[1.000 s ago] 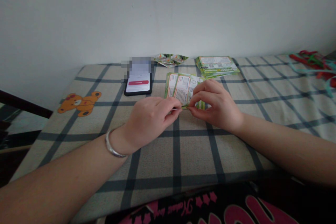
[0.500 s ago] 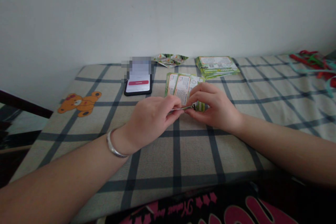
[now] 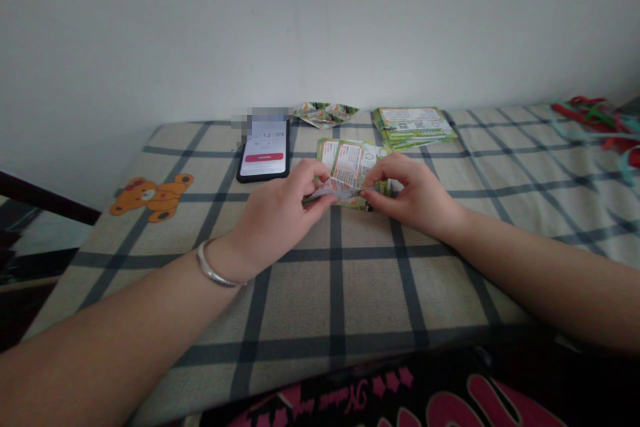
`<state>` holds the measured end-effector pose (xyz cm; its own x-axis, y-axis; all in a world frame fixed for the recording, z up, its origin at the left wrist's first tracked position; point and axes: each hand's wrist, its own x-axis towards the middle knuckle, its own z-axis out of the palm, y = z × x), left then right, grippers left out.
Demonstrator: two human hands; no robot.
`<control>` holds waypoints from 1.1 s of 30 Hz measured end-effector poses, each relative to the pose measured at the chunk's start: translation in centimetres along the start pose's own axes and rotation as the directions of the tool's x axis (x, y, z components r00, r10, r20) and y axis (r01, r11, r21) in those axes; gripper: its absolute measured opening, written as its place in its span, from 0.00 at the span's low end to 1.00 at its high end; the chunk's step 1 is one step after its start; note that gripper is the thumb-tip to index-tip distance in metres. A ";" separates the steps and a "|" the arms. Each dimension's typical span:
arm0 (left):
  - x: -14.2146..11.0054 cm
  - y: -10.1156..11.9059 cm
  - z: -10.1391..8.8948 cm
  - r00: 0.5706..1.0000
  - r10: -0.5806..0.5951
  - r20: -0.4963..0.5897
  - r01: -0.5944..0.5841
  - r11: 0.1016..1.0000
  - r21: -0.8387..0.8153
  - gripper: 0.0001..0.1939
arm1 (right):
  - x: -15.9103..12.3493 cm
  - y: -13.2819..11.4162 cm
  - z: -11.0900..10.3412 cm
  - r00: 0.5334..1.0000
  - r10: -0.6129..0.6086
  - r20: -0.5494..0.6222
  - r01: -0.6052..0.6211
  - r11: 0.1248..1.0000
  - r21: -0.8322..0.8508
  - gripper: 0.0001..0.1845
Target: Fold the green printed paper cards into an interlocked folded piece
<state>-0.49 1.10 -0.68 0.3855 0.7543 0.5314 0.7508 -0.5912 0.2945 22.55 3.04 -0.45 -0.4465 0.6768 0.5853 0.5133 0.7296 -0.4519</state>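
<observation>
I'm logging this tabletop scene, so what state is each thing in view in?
Held paper, seems partly folded
Left hand, pinching the held paper
Right hand, pinching the held paper
Front printed sheets, overlapping
Back printed sheets, stacked unevenly
Patterned paper, folded
Phone, screen lit
Bracelet, worn
Colored strips, tangled
Tablecloth, spread, rumpled at right

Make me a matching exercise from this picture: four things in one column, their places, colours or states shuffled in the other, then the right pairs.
Column one
1. Bear picture
2. Phone
3. Bracelet
4. Right hand

Column two
A. Silver, around the left wrist
B. Pinching printed paper
C. Orange, on the checked cloth
D. Showing a red button

Pairs: 1-C, 2-D, 3-A, 4-B
</observation>
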 end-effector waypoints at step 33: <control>0.6 1.0 -0.4 0.997 -0.043 0.061 0.061 0.945 -0.323 0.03 | 0.0 -0.7 0.1 0.984 0.096 0.150 -0.141 0.934 0.327 0.05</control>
<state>0.32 0.85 0.28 0.3845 0.7951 0.4690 0.5596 -0.6048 0.5666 22.08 2.57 -0.19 -0.5002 0.7508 0.4314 0.3027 0.6184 -0.7252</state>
